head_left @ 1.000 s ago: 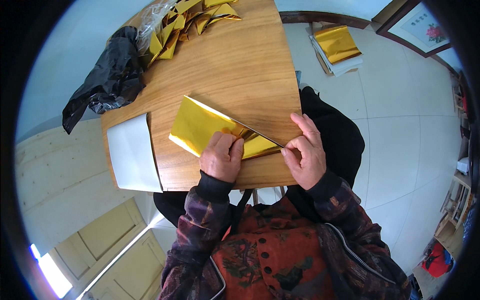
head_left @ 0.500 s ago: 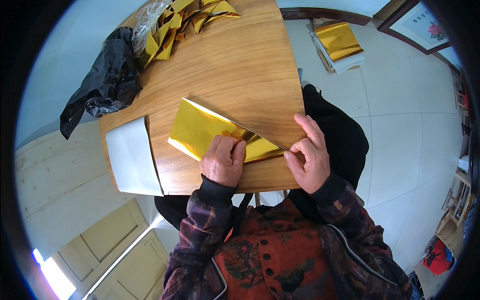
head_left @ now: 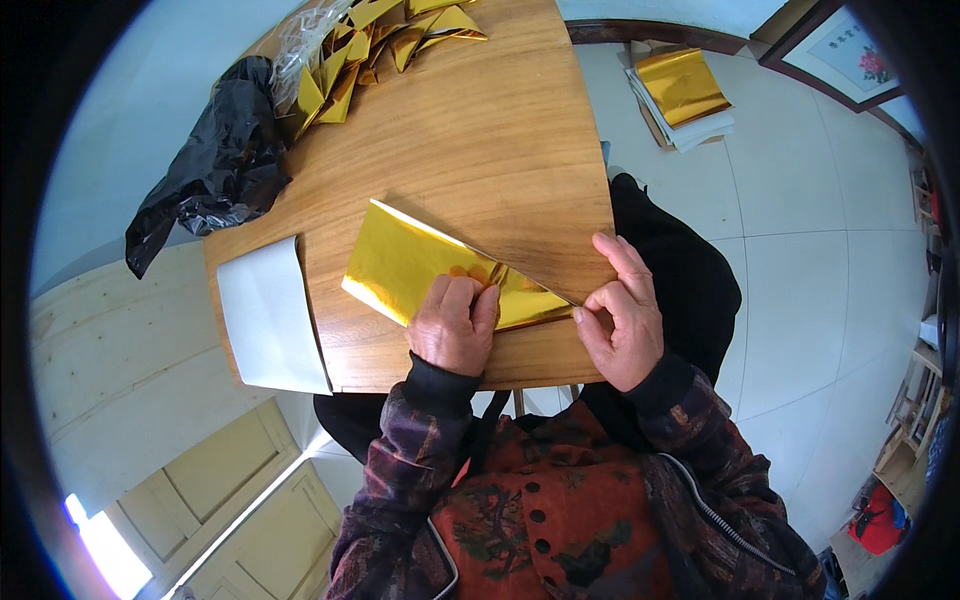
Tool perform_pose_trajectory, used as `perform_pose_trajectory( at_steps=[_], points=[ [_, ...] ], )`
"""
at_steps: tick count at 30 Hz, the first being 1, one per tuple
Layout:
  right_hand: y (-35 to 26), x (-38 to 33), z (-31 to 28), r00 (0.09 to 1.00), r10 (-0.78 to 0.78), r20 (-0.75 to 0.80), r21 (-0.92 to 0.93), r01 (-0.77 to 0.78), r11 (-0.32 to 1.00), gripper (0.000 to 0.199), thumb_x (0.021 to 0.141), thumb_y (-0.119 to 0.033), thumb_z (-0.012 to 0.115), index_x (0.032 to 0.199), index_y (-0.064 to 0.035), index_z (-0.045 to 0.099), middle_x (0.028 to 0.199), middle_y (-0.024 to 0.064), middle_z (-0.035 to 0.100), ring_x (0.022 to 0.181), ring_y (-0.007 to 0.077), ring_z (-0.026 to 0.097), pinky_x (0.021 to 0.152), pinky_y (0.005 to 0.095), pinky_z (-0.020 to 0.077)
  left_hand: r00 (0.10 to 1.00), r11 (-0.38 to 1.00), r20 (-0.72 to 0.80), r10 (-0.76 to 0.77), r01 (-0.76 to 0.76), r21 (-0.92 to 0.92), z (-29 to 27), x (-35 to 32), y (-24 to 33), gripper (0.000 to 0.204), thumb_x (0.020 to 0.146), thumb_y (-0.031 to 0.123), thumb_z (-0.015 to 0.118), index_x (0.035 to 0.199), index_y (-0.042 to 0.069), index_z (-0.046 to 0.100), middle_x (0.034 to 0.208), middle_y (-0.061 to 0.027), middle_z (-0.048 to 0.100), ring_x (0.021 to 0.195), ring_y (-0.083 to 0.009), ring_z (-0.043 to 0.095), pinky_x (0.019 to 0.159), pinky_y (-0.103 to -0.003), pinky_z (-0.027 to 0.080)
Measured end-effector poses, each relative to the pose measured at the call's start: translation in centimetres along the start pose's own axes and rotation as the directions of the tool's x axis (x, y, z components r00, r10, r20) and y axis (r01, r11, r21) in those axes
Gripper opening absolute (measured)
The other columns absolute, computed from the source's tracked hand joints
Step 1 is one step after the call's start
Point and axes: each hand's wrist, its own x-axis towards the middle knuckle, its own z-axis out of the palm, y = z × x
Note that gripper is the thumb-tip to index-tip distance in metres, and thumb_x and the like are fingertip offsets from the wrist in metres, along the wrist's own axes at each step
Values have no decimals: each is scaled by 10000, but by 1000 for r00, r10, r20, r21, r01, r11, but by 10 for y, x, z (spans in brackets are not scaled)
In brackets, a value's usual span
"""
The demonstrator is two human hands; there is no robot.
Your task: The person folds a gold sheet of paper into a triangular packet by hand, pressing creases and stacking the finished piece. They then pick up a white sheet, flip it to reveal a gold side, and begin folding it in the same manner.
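A sheet of shiny gold foil paper (head_left: 405, 262), folded over with a slanting straight upper edge, lies on the wooden table in front of me. My left hand (head_left: 452, 325) is closed, its curled fingers and thumb pressed on the lower middle of the paper; its fingertips are partly hidden. At the paper's pointed right end, my right hand (head_left: 625, 325) pinches the tip between thumb and forefinger, with the other fingers raised apart. To the left, a pale grey-white sheet (head_left: 270, 315) rests along the table's edge.
On the wooden table (head_left: 490, 120), several folded gold foil pieces (head_left: 345, 75) lie piled at the far left beside clear plastic (head_left: 300, 50) and a black plastic bag (head_left: 225, 150). A stack of gold and white paper (head_left: 685, 90) sits on the tiled floor at far right.
The whole view has shifted very slightly. Both hands keep the same hold on the gold foil paper.
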Motion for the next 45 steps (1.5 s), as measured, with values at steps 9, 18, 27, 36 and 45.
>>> perform_pose_trajectory(
  at_steps=[9,18,27,36,45],
  points=[
    [-3,-4,1,998,-59,-2,-63,59,996,273,717,-74,750,920,-43,570,1423,188,456,1344,409,400,1079,511,336,999,999,-15,29,-29,40,3,-1,0,151,824,91,736,797,38,598,741,-120,579,613,-289,595,557,-359,484],
    [-34,-32,29,914,-208,350,-218,295,930,801,749,-388,724,1381,19,447,1509,168,363,1437,320,278,1161,517,191,999,999,22,33,-34,32,2,-1,-1,155,826,77,732,806,22,588,747,-136,574,642,-306,581,576,-365,475],
    [-37,-36,38,919,-206,336,-250,298,921,836,757,-418,681,1412,26,413,1521,166,355,1440,316,279,1177,513,156,998,998,10,57,-57,20,3,0,-1,168,818,45,730,786,18,567,729,-125,566,620,-291,564,552,-362,455],
    [-36,-35,37,913,-204,354,-235,298,925,818,787,-412,662,1417,40,400,1520,172,349,1440,322,273,1177,517,152,997,997,3,75,-75,15,3,0,-3,147,827,74,727,796,49,586,742,-129,563,624,-331,574,549,-394,474],
    [-34,-33,37,909,-204,364,-228,299,926,838,776,-427,680,1419,33,403,1516,181,351,1442,332,268,1175,522,156,998,998,4,63,-63,16,2,0,-2,160,830,51,722,789,20,571,729,-124,562,612,-288,563,548,-354,463]
  ],
)
